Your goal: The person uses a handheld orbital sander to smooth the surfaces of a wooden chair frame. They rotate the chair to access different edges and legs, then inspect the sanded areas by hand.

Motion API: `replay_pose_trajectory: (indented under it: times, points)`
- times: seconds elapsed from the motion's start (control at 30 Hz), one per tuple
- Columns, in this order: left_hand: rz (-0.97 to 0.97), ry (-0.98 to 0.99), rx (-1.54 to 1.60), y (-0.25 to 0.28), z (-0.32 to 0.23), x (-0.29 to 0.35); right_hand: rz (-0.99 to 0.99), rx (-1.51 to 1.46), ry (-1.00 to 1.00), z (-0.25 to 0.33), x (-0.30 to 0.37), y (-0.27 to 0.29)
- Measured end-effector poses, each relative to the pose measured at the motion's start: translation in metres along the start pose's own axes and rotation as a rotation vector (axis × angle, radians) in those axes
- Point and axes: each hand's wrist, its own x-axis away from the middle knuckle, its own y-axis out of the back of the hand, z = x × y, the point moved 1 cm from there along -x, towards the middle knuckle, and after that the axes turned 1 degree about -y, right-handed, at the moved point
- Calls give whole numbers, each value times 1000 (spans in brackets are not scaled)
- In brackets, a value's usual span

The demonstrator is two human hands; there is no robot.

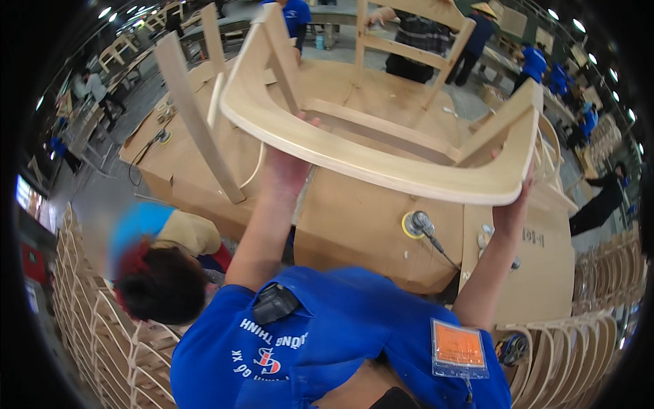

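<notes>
Both my hands hold up a pale wooden chair frame (368, 169), its broad curved rail toward me and its legs slanting upward and away. My left hand (291, 160) is closed around the rail's left part from below, with fingertips showing over its inner edge. On the right end, my right hand (511, 208) grips the rail's outer side; some of its fingers are hidden behind the wood. Below the frame, a disc sander (418, 223) with a yellow-rimmed pad and a dark hose lies on the cardboard-covered table (354, 238).
Across the table stands another wooden chair frame (407, 49), with a person behind it. More wooden legs (197, 119) rise at the left. A co-worker (163, 273) is close by my left arm. A second sander (162, 136) lies far left. Stacked curved wooden parts (558, 354) flank me.
</notes>
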Motion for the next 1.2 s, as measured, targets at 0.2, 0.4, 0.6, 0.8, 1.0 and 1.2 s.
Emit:
replay_pose_trajectory:
  times: [0.2, 0.4, 0.6, 0.8, 1.0, 1.2]
  points:
    - [-33, -33, -88, -3, -4, 9, -48, -9, -62, 3, 11, -8]
    - [50, -56, -159, 0, -23, 25, -88, -29, -108, 10, 26, -21]
    - [-68, -79, -198, 10, -55, 47, -295, -30, -61, 14, 54, -42]
    - [-215, -115, -493, 4, -70, 93, -483, -142, -214, 5, 91, -35]
    - [-189, -112, -682, -6, -69, 103, -391, -296, -269, 6, 130, -45]
    - [-182, -115, -739, -6, -62, 102, -326, -543, -223, 6, 140, -46]
